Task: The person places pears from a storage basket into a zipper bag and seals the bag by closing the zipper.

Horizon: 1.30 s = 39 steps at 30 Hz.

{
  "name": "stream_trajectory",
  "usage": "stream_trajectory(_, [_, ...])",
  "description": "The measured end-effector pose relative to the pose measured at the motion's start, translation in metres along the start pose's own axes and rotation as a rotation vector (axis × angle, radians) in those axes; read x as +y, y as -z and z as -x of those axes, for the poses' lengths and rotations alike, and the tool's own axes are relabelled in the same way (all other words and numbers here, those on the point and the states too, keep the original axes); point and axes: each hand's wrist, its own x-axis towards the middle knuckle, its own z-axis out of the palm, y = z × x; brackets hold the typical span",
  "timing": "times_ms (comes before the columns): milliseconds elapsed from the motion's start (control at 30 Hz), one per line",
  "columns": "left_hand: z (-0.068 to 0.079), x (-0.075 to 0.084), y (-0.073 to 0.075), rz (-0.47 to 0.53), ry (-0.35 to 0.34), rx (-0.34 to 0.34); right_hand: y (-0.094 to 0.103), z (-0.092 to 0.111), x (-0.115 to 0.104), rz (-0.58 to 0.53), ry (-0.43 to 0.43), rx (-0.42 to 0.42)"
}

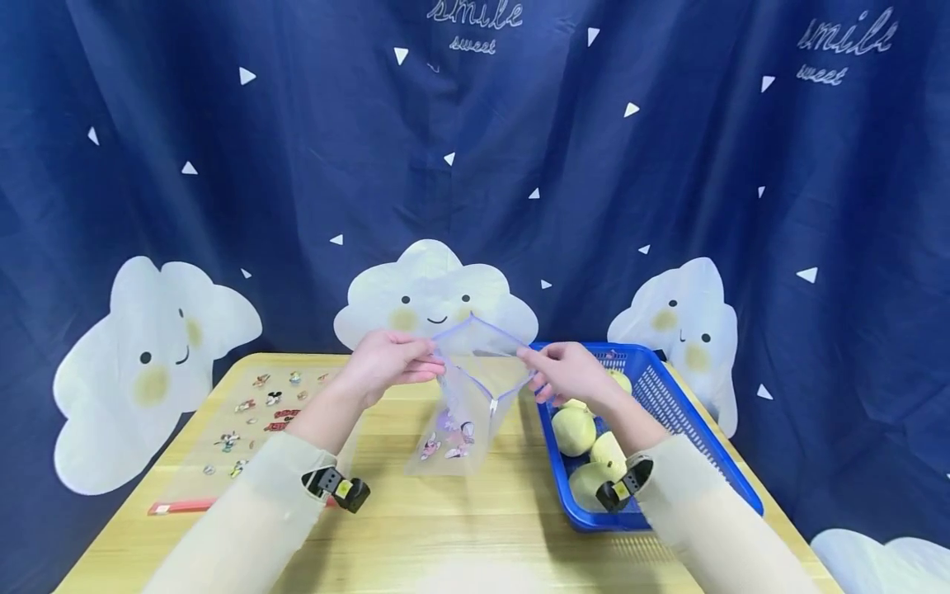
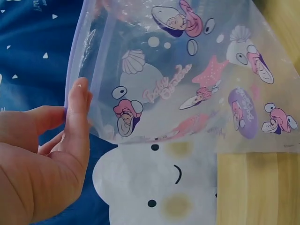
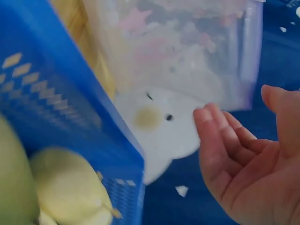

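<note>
Translucent plastic zip bag (image 1: 463, 441), mouth spread above a wooden table (image 1: 401, 528), its rim pinched by the left hand (image 1: 389, 363), while the right hand (image 1: 567, 371), thumb and fingers parted, is just beside the opposite edge, near a blue basket (image 1: 558, 483) of pale green fruit (image 1: 574, 431).

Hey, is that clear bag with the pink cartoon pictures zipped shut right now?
No, the head view shows the clear bag with its mouth spread wide and its purple edges parted.
</note>
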Motion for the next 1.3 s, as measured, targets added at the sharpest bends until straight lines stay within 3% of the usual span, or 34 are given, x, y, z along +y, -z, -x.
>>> stream_trajectory(67, [0.003, 0.001, -0.002, 0.026, -0.017, 0.007, 0.008, 0.009, 0.0, 0.032, 0.038, 0.011])
stream_trajectory(167, [0.006, 0.003, -0.002, 0.026, -0.036, 0.035, 0.022, 0.03, 0.006, 0.177, 0.126, 0.061])
stream_trajectory(267, [0.009, 0.003, -0.002, 0.017, -0.029, 0.047, 0.028, 0.054, 0.025, 0.334, 0.231, 0.073])
stream_trajectory(367, [0.012, -0.001, -0.003, 0.004, -0.017, 0.048, 0.024, 0.073, 0.048, 0.441, 0.29, 0.026])
stream_trajectory(467, [0.013, -0.006, -0.004, -0.019, -0.008, 0.049, 0.017, 0.086, 0.064, 0.522, 0.248, -0.047])
stream_trajectory(600, [0.012, -0.01, -0.006, -0.037, -0.01, 0.068, 0.009, 0.093, 0.072, 0.61, 0.131, -0.115])
stream_trajectory(733, [0.01, -0.012, -0.009, -0.028, -0.008, 0.079, 0.002, 0.092, 0.073, 0.698, 0.089, -0.123])
stream_trajectory(1033, [0.009, -0.011, -0.015, -0.011, -0.016, 0.062, -0.01, 0.092, 0.078, 0.746, 0.161, -0.069])
stream_trajectory(1167, [0.009, -0.011, -0.016, -0.005, -0.02, 0.058, -0.003, 0.094, 0.075, 0.692, 0.14, -0.04])
stream_trajectory(1300, [0.009, -0.012, -0.016, 0.0, -0.004, 0.078, 0.01, 0.094, 0.072, 0.634, 0.135, 0.042])
